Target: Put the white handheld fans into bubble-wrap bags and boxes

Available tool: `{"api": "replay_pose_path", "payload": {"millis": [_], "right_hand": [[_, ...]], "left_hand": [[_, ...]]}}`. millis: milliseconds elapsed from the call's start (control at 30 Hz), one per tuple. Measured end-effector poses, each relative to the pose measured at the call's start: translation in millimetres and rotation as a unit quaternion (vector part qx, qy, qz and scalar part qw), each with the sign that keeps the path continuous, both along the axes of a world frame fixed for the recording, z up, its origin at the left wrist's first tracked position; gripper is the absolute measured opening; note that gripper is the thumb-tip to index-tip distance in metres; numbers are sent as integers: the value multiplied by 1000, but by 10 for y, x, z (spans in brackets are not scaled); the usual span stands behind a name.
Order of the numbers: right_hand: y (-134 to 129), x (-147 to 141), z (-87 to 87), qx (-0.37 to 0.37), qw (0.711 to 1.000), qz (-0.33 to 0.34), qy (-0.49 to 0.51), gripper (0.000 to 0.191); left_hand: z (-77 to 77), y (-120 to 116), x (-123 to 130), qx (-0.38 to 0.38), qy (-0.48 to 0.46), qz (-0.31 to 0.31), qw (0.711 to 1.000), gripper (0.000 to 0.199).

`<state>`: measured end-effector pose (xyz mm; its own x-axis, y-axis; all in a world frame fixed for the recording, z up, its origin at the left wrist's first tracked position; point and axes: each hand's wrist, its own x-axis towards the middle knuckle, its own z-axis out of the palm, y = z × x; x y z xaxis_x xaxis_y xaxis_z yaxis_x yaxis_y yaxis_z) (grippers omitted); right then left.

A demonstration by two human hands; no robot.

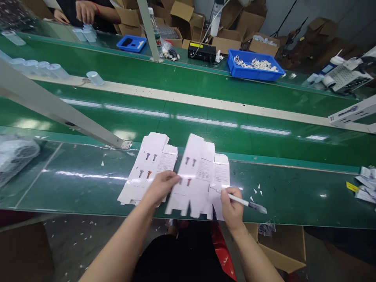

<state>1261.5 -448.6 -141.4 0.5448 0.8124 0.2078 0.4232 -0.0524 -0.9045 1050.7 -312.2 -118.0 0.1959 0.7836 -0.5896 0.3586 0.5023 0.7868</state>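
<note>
Flat white printed box blanks lie on the green bench (96,176). One stack (149,164) is at the left. Another blank (190,172) sits in the middle, its left edge pinched between the thumb and fingers of my left hand (164,186). It partly overlaps further blanks (221,172) at the right. My right hand (233,207) is closed around a white pen (239,199) with a clear cap end pointing right; the pen's other end is over the blanks. Small pictures and text show on the printed faces.
Small white paper scraps (255,192) lie right of my right hand. A slanted metal post (67,105) rises at the left. Plastic bags (17,156) sit far left. Beyond the green belt stand a blue bin (254,74) and clear cups (95,78). Another person's hand (85,11) is at the top left.
</note>
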Motion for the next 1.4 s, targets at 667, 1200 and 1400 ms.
{"api": "replay_pose_path", "payload": {"millis": [667,1200,1400], "right_hand": [[210,132,-73,-10,999,33,-38,13],[-60,-37,-109,-30,997,66,-7,17],[299,216,-111,-36,998,-44,12,20]], "left_hand": [[-400,-415,733,33,87,-36,995,22],[-258,-262,631,-34,-33,16,999,32],[296,271,-526,-28,55,10,998,37]]}}
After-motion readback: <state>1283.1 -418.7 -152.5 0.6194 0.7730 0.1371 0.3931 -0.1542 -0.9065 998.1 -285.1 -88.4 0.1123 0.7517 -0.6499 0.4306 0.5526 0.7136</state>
